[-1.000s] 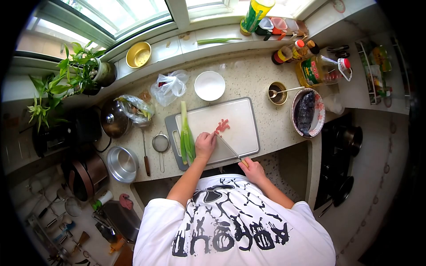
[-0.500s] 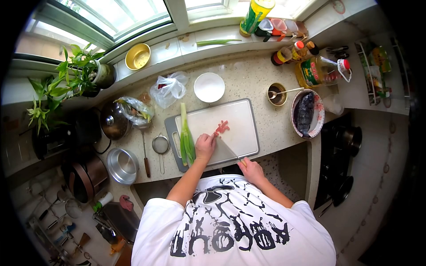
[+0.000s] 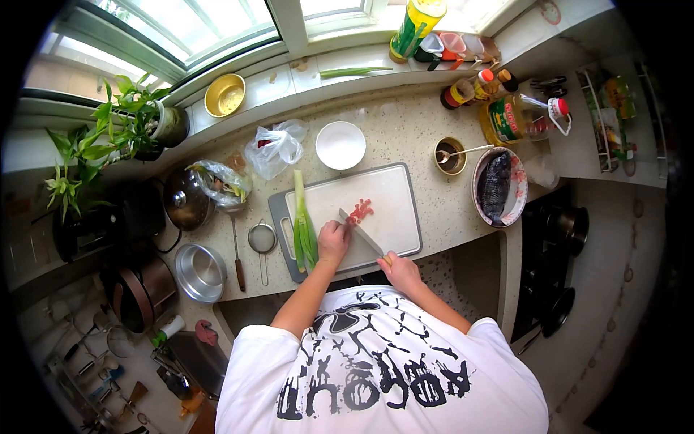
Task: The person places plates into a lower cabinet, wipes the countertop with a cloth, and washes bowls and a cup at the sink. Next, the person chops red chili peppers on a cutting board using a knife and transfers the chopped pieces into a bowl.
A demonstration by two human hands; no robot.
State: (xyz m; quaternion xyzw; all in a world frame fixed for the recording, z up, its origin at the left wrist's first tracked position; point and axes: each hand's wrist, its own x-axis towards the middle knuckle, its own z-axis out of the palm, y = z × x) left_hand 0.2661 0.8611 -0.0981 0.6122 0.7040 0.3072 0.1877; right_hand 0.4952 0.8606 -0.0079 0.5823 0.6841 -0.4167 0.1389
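Observation:
A white cutting board (image 3: 394,199) with a grey rim lies on the counter. My right hand (image 3: 400,272) is wrapped round the handle of a kitchen knife (image 3: 367,239), whose blade slants up and left across the board. Close beside the blade, my left hand (image 3: 334,242) has its fingers curled down on the board; whatever is under them is hidden. Small pink diced pieces (image 3: 361,210) lie in a loose pile just beyond the blade's tip. To the left of my left hand, a thick green onion stalk (image 3: 302,217), pale at its far end, rests along the board.
Behind the board stands a white bowl (image 3: 341,145) beside a plastic bag (image 3: 276,148). On the right are a bowl with a dark fish (image 3: 496,186), a small cup with a spoon (image 3: 451,155) and an oil bottle (image 3: 517,117). A strainer (image 3: 262,236) and metal pot (image 3: 200,273) lie left.
My right hand has moved left and slightly nearer the window, bringing the knife with it. The blade's tip now shows beyond my left fingers, by the pink pieces. My left hand is nearly still.

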